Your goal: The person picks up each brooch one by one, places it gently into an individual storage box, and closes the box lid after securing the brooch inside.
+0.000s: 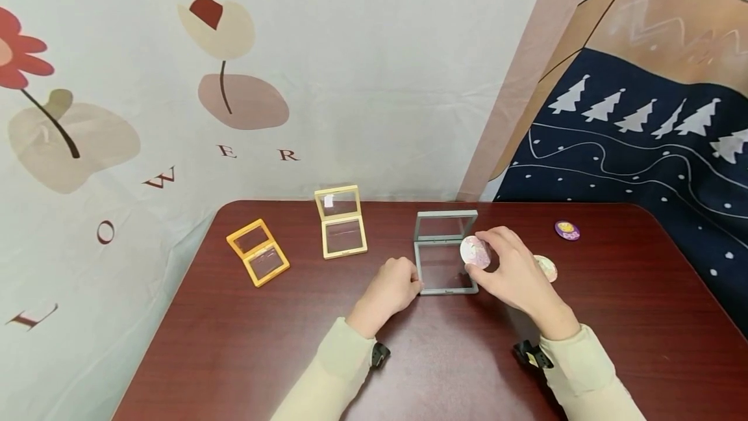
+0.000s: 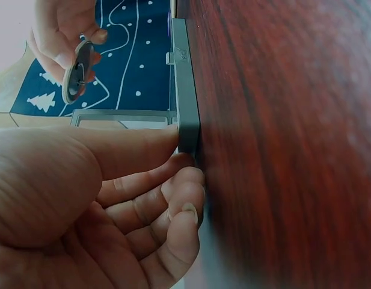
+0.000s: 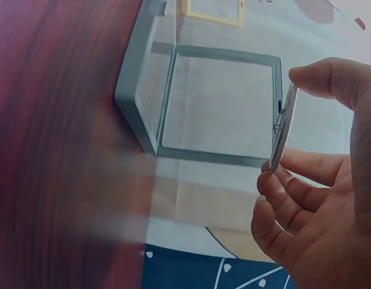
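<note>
A grey hinged display frame point(image 1: 448, 291) stands opened on the table, its lid raised at the back and clear film in both halves. At its front left corner, my left hand point(image 1: 393, 284) pinches the edge, thumb on top in the left wrist view. Over the frame's right side, my right hand point(image 1: 517, 278) holds a round pin badge point(image 1: 474, 253) by its rim between thumb and fingers. The badge's pale pink face shows in the head view. Its metal pin back point(image 3: 280, 123) faces the frame in the right wrist view.
To the right lie a purple oval badge point(image 1: 567, 230) and a pale round badge point(image 1: 546, 267), partly hidden by my right hand. A yellow opened frame point(image 1: 345, 254) and a smaller orange one point(image 1: 258, 254) sit on the left. Printed cloth point(image 1: 374, 115) hangs behind the table point(image 1: 444, 369).
</note>
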A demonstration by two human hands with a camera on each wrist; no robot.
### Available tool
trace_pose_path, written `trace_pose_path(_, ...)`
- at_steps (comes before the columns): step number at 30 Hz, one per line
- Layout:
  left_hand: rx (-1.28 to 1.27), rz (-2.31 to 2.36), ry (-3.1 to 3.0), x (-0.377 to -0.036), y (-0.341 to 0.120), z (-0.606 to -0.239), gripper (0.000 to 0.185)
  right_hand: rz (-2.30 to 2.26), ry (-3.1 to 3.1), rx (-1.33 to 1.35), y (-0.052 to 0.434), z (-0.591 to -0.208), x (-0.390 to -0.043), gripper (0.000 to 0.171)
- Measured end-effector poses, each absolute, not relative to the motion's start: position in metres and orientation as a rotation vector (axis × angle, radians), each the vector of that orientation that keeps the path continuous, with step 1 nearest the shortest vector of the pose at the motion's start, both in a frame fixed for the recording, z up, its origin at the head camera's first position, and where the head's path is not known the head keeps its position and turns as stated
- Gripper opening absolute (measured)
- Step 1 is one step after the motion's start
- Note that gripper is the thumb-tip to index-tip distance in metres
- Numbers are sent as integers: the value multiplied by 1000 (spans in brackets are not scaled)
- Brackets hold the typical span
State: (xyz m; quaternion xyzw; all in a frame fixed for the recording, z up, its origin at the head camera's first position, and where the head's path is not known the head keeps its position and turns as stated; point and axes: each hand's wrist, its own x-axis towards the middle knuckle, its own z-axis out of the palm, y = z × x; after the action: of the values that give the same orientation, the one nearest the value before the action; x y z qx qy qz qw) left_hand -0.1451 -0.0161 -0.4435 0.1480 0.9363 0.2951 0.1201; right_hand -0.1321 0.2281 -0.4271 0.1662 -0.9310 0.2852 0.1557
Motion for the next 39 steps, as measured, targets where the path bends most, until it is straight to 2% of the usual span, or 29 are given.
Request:
trace_pose_path(5, 450, 866, 2742, -145, -16, -444, 39, 821, -2688, 488, 223, -426, -133, 50)
trace_pose_path(11, 404, 870, 2748, -146, -15, -443, 36, 817, -2688, 505, 219, -427, -136, 49)
trace_pose_path(17, 361, 872, 2742, -146, -14, -445, 42, 809, -2704, 530, 216, -431, -140, 48)
trace_pose_path(39, 375, 849, 2700, -144, -12, -443, 37, 761, -2795, 554, 205, -441, -142, 52)
